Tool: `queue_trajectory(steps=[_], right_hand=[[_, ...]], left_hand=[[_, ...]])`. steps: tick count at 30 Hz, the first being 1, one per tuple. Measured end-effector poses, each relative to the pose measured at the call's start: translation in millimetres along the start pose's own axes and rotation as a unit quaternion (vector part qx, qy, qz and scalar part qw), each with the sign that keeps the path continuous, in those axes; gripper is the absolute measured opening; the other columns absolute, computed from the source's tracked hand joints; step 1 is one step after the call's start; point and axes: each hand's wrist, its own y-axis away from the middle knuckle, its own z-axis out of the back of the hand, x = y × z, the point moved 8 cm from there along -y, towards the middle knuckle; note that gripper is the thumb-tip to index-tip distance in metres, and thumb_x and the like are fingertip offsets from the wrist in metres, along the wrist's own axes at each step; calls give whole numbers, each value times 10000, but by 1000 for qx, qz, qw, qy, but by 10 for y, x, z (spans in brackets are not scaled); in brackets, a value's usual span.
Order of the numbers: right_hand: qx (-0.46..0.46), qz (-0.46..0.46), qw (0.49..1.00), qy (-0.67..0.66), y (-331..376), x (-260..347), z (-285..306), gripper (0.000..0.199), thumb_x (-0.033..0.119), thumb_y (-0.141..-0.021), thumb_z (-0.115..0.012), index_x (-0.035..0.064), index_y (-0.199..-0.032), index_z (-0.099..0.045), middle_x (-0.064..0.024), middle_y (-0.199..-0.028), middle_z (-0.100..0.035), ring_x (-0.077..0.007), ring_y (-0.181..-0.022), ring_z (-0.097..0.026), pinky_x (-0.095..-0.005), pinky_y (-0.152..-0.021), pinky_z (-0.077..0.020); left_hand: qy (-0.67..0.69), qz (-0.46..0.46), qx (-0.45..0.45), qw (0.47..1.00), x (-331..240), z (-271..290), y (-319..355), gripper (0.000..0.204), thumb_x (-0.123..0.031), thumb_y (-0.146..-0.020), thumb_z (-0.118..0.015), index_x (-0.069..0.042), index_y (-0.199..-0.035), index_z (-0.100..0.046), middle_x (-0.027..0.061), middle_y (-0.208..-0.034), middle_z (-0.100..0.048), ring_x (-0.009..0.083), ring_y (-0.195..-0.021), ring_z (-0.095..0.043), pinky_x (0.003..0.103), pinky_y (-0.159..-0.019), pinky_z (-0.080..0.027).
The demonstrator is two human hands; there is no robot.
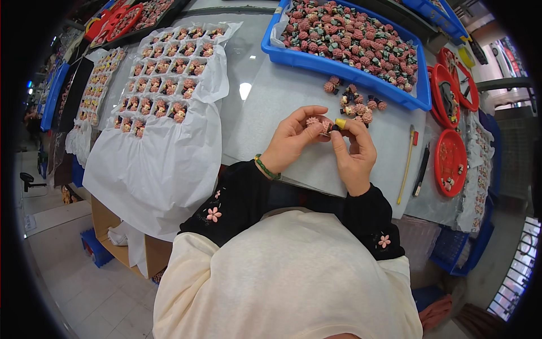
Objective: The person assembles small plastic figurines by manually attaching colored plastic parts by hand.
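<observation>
My left hand (291,141) pinches a small pink figurine (314,121) with a bumpy head between thumb and fingers. From the other side, my right hand (355,156) closes thumb and index finger on the figurine's dark end. A yellow finger cot (340,122) covers a fingertip of that hand. Just beyond my hands lies a loose cluster of similar figurines (364,110) on the pale work surface (248,127). Fingers hide part of the held piece.
A blue tray (350,69) heaped with figurines stands at the back. On the left, a tray lined with white paper (149,164) holds figurines in rows. To the right lie a thin yellow stick (405,165), a black tool (421,170) and a red dish (450,148).
</observation>
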Motion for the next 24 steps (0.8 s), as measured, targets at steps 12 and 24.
queue_trajectory(steps=[12, 24], right_hand=[[-4, -176, 978, -113, 37, -242, 6, 160, -33, -773, -583, -31, -933, -582, -33, -827, -582, -80, -732, -553, -207, -661, -454], [44, -256, 954, -146, 105, -323, -73, 220, 159, -872, -517, -36, -952, -582, -64, -827, -599, -102, -695, -562, -221, -629, -452]], left_hand=[[-174, -69, -48, 981, -58, 75, 11, 317, -66, -889, -454, 22, -1194, -462, 106, -1088, -533, 105, -830, -533, 223, -730, -448], [-241, -72, -70, 965, -110, -21, 322, 385, -4, -795, -585, 19, -1167, -491, 77, -1099, -465, 123, -937, -498, 237, -841, -435]])
